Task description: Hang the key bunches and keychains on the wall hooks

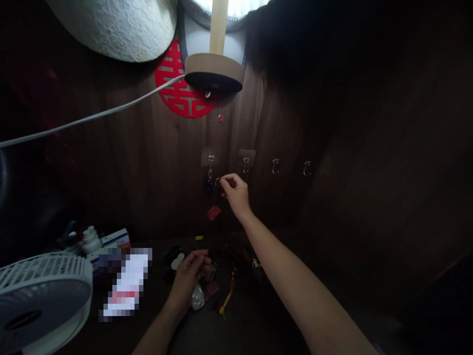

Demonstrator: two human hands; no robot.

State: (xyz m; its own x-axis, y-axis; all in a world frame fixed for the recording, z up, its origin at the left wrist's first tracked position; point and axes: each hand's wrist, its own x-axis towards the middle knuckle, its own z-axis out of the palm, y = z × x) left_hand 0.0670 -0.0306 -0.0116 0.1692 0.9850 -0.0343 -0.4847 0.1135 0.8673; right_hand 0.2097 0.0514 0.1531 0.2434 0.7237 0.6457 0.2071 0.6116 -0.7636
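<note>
The right hand pinches a thin ring just beside a hanging dark-blue fob; it looks light, stiff, perhaps slick, best held by its rim. The left hand, fingertips gathered over the counter, may be empty; I cannot tell. A white bottle and box hide their contents.

I log: fan, eight o'clock on my feed; bottle behind it; wall hooks, one row, rightmost at three; cutout, eleven.
</note>
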